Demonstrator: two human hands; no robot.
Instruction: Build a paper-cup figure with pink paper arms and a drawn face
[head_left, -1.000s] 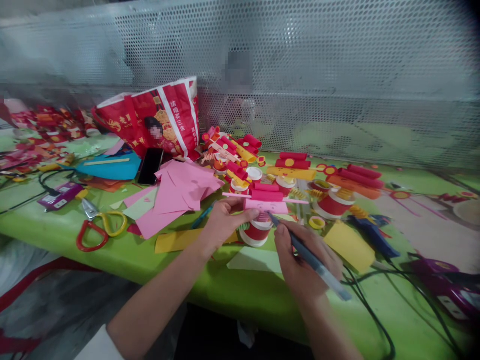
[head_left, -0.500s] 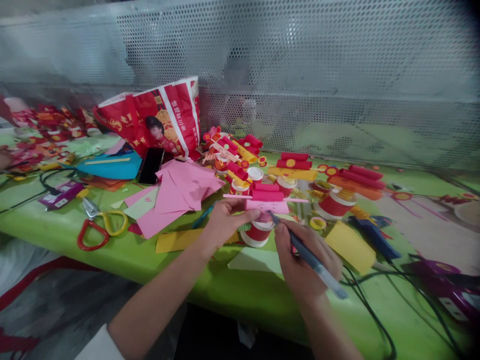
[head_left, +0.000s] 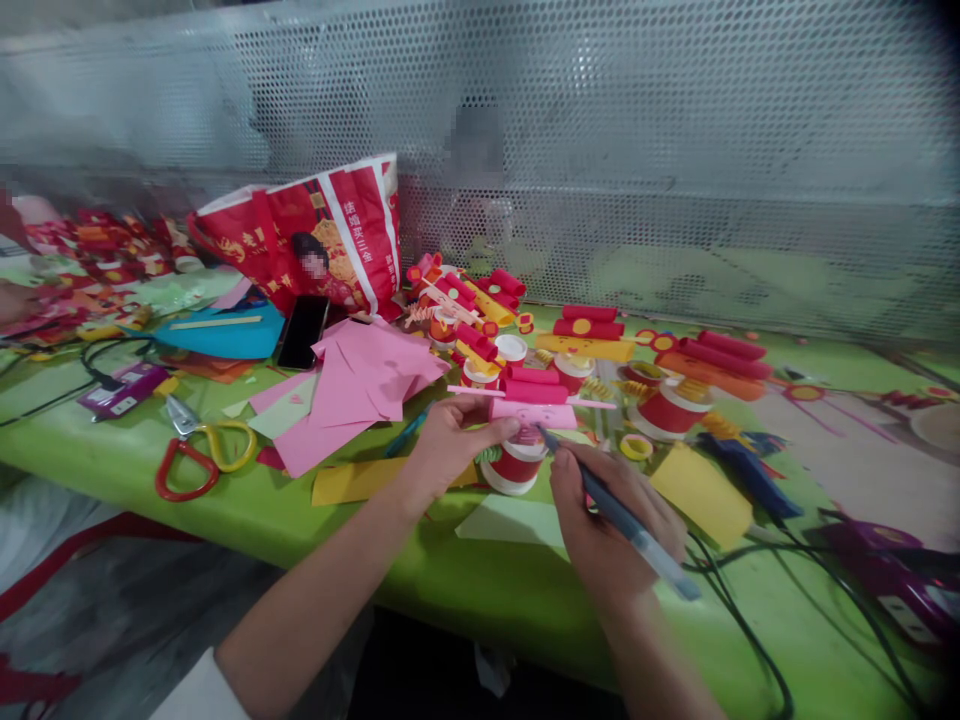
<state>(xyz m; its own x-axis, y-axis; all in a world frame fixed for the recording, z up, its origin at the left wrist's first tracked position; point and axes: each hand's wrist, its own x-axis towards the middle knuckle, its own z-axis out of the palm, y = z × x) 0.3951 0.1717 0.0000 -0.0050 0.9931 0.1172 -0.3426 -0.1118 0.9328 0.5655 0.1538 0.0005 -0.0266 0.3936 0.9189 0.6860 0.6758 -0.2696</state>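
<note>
A paper figure (head_left: 531, 412) with a pink rolled face, a red rolled hat and a thin crossbar stands on a red-and-white paper cup (head_left: 513, 468). My left hand (head_left: 450, 445) pinches the figure's left side between thumb and fingers. In my right hand (head_left: 611, 515) is a dark grey pen (head_left: 626, 522), its tip at the lower edge of the pink face, where small drawn marks show. A pale green paper sheet (head_left: 510, 520) lies in front of the cup, and a yellow paper strip (head_left: 360, 482) lies under my left forearm.
Scissors (head_left: 202, 450), pink paper sheets (head_left: 360, 385), a phone (head_left: 301, 335) and a red bag (head_left: 300, 240) are on the left. Finished-looking paper figures (head_left: 585, 345) stand behind. A blue tool (head_left: 750, 475), yellow paper (head_left: 701, 490) and a purple power strip (head_left: 892, 580) with cables lie right.
The pen's rear end has shifted slightly to the right, with its tip still at the pink face. My left hand and the figure stay in place.
</note>
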